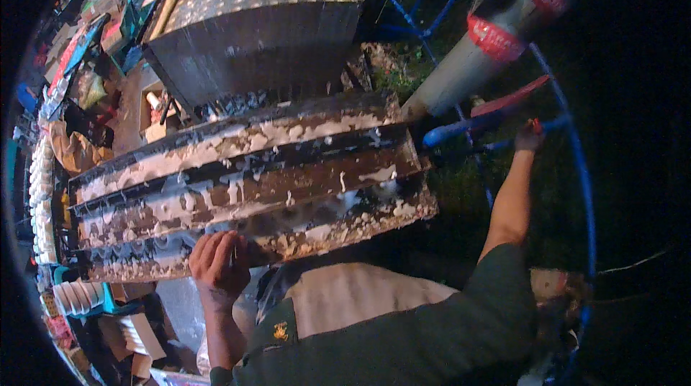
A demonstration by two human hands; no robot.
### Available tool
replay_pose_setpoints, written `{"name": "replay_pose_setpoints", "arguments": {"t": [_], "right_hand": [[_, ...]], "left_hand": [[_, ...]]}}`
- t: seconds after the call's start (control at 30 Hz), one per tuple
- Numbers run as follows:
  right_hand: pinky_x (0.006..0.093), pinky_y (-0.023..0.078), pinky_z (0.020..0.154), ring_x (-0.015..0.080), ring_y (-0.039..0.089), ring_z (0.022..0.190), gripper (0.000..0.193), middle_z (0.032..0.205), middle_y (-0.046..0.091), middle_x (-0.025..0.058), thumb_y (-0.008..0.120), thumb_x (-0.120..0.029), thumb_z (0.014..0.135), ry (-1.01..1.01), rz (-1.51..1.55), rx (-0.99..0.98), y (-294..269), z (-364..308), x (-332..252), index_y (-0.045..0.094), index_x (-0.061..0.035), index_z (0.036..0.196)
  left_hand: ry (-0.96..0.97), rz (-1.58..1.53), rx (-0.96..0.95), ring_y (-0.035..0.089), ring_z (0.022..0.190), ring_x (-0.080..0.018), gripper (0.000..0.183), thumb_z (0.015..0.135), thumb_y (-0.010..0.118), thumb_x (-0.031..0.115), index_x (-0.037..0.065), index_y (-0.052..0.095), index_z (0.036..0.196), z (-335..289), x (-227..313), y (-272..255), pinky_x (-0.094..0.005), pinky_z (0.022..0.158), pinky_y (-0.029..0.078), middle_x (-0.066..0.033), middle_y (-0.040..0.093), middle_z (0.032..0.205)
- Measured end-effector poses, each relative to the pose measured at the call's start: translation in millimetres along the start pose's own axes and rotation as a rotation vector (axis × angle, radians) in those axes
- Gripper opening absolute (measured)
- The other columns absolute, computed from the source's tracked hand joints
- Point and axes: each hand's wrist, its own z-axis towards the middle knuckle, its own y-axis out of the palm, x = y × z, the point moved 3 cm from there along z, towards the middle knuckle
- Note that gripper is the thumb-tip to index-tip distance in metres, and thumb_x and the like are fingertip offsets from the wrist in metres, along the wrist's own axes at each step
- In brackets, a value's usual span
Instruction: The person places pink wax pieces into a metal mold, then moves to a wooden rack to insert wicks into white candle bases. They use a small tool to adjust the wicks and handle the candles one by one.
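Observation:
A long dark trough-like frame (309, 181) with parallel channels, crusted with pale, waxy-looking drips, stretches across in front of me. My left hand (218, 260) is closed over its near edge, fingers curled down and their tips hidden. Far out to the right, my right hand (530, 137) reaches a blue pipe (554, 124) and looks closed around it. A small orange-red spot shows at those fingers, too small to make out. Beyond the frame stands a large dark box-shaped tank (252, 51), its top holding rows of pale round pieces.
A thick grey pole (461, 69) with red bands slants down beside the frame's right end. Blue tubing (584, 191) curves along the right. Stacked white cups (43, 199), more pale cups (75, 298) and cardboard boxes (140, 335) crowd the left. A brown bag (75, 148) lies behind them.

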Motion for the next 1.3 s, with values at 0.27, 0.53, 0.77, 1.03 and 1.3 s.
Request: {"name": "replay_pose_setpoints", "arguments": {"t": [0.27, 0.53, 0.77, 1.03, 1.3], "right_hand": [[0.0344, 0.056, 0.076, 0.0220, 0.063, 0.087, 0.020, 0.104, 0.068, 0.0100, 0.060, -0.014, 0.101, 0.158, -0.286, 0.439, 145.8, -120.7, 180.7, 0.066, -0.0042, 0.117], [0.0288, 0.046, 0.065, 0.0139, 0.058, 0.078, 0.023, 0.088, 0.065, 0.0050, 0.066, -0.016, 0.100, -0.079, -0.714, 0.072, 357.3, -269.5, 186.8, 0.071, -0.0001, 0.116], [0.0335, 0.052, 0.065, 0.0206, 0.063, 0.074, 0.024, 0.096, 0.071, 0.0105, 0.074, -0.008, 0.094, -0.232, -0.937, -0.819, 505.2, -415.5, 282.2, 0.068, -0.0022, 0.117], [0.0414, 0.058, 0.072, 0.0321, 0.070, 0.082, 0.041, 0.098, 0.072, 0.0153, 0.083, 0.003, 0.076, -0.301, -1.113, -1.293, 570.2, -478.5, 371.2, 0.071, 0.0013, 0.116], [0.0394, 0.058, 0.073, 0.0317, 0.071, 0.082, 0.018, 0.093, 0.072, 0.0161, 0.079, 0.003, 0.087, -0.397, -1.201, -1.101, 574.2, -477.1, 371.2, 0.070, 0.0023, 0.102]], "left_hand": [[0.085, 0.048, 0.062, 0.072, 0.086, -0.0344, 0.020, 0.084, 0.079, 0.001, 0.002, 0.072, 0.102, -8.2, 0.2, -6.2, -0.0437, 0.078, 0.057, -0.0156, 0.075, 0.096], [0.032, 0.035, 0.005, 0.074, 0.093, -0.0348, 0.035, 0.079, 0.082, 0.006, 0.002, 0.075, 0.114, -19.1, -5.4, -8.8, -0.0437, 0.087, 0.058, -0.0156, 0.076, 0.104], [0.172, -0.071, 0.078, 0.071, 0.078, -0.0294, 0.023, 0.082, 0.081, 0.006, -0.002, 0.072, 0.102, 7.1, 8.7, -15.4, -0.0408, 0.069, 0.058, -0.0148, 0.073, 0.093], [0.321, -0.026, -0.073, 0.068, 0.087, -0.0263, 0.051, 0.066, 0.076, 0.019, -0.002, 0.070, 0.113, 2.5, 14.2, -15.9, -0.0391, 0.069, 0.054, -0.0122, 0.069, 0.105], [0.190, -0.073, 0.034, 0.072, 0.086, -0.0316, 0.037, 0.080, 0.085, 0.013, 0.000, 0.072, 0.112, -7.2, -10.1, -47.6, -0.0422, 0.073, 0.058, -0.0143, 0.074, 0.100]]}}
